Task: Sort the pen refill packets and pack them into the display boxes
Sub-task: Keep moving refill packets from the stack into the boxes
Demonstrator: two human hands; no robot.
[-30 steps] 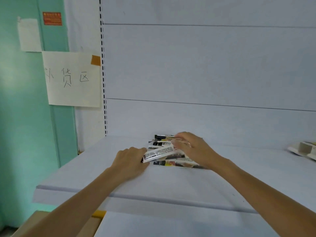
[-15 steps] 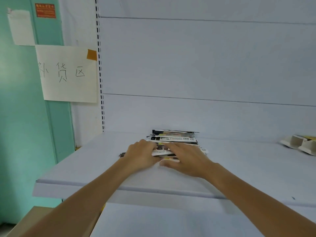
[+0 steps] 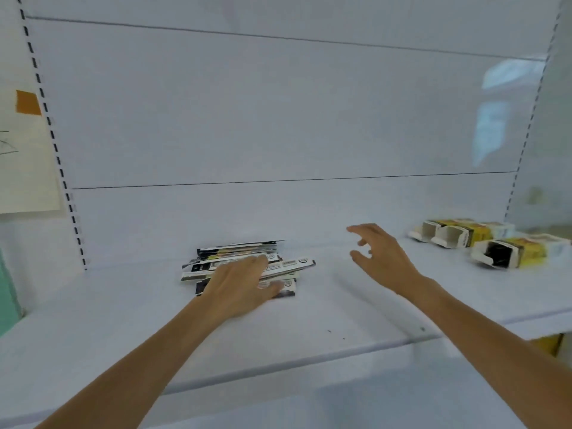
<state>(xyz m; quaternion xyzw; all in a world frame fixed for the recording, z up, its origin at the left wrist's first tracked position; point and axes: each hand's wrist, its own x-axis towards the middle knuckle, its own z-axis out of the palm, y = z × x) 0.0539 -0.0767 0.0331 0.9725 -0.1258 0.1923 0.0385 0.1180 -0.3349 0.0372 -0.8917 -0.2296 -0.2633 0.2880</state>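
Observation:
A loose pile of pen refill packets (image 3: 238, 255), black, white and yellow, lies on the white shelf (image 3: 309, 329) left of centre. My left hand (image 3: 241, 286) rests flat on the front of the pile, fingers straight. My right hand (image 3: 380, 258) hovers above the shelf to the right of the pile, fingers spread, holding nothing. Three yellow and white display boxes lie on their sides at the far right: two side by side (image 3: 458, 233) at the back, one (image 3: 520, 252) nearer me. Their open ends face left.
The shelf's back panel (image 3: 278, 119) rises right behind the pile. A slotted upright (image 3: 52, 140) runs down the left, with a paper notice (image 3: 24, 165) beside it. The shelf's front edge (image 3: 278, 366) lies near my forearms.
My right hand has lifted off the pile and moved right, toward the boxes. My left hand stays on the packets. My view has swung right, bringing the boxes fully in.

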